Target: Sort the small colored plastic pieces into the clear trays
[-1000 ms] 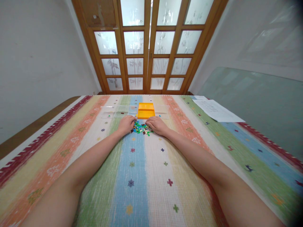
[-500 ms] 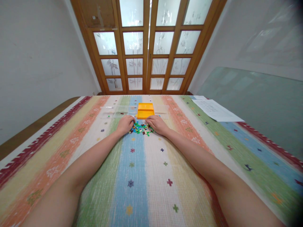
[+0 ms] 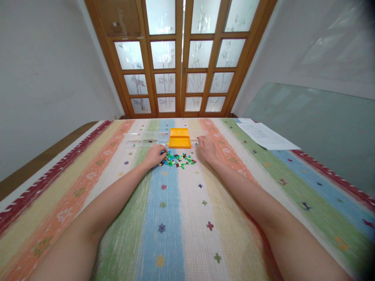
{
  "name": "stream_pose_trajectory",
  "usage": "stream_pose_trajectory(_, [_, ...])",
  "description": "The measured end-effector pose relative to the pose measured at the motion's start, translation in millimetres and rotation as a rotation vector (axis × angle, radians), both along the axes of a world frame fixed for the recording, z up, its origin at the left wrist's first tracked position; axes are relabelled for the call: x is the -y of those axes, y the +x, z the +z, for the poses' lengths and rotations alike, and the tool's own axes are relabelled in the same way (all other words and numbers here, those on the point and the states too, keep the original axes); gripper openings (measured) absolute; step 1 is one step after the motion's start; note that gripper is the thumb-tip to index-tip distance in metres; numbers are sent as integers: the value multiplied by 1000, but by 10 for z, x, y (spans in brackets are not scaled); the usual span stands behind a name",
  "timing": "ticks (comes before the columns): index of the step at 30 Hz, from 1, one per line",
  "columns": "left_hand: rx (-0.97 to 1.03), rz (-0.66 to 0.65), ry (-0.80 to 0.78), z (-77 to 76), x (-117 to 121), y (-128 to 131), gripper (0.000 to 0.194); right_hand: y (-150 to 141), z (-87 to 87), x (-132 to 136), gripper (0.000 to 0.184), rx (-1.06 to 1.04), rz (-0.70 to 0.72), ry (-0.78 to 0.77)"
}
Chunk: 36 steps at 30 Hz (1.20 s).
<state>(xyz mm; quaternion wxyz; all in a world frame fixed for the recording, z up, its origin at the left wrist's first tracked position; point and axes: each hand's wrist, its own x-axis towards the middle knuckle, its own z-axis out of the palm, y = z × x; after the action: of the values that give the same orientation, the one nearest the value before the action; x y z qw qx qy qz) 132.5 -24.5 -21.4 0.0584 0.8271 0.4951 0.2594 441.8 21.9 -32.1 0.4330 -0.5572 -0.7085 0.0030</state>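
A heap of small colourful pieces lies on the striped cloth, just in front of an orange tray. My left hand rests at the heap's left edge with its fingers curled down onto the pieces. My right hand is off the heap, to the right of the orange tray. Its fingertips are bunched together over a clear tray; whatever they pinch is too small to see.
Several clear trays stand in a row left of the orange one. A white sheet of paper lies at the far right of the table. A glass pane leans on the right wall, and wooden glazed doors stand behind the table.
My right hand has left the heap and moved right and away, to the clear tray beside the orange one. My left hand has stayed at the heap's left edge.
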Motion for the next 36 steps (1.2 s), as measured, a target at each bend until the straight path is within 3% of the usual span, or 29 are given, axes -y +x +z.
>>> stream_pose_trajectory(10, [63, -23, -11, 15, -7, 8, 12, 62, -53, -79, 51, -92, -5, -29])
stream_pose_trajectory(19, [291, 143, -24, 0, -32, -19, 14, -47, 3, 31, 50, -32, 118, -10])
stream_pose_trajectory(23, [235, 199, -14, 4, -52, -60, 16, -67, 6, 41, 50, 11, 135, -7])
stream_pose_trajectory(33, [-19, -80, 57, -5, -13, -16, 25, -112, 11, 77, 44, 70, 180, -2])
stream_pose_trajectory(36, [-56, -101, 69, -30, -19, -18, 26, -118, 24, 101, 42, 76, 197, 0])
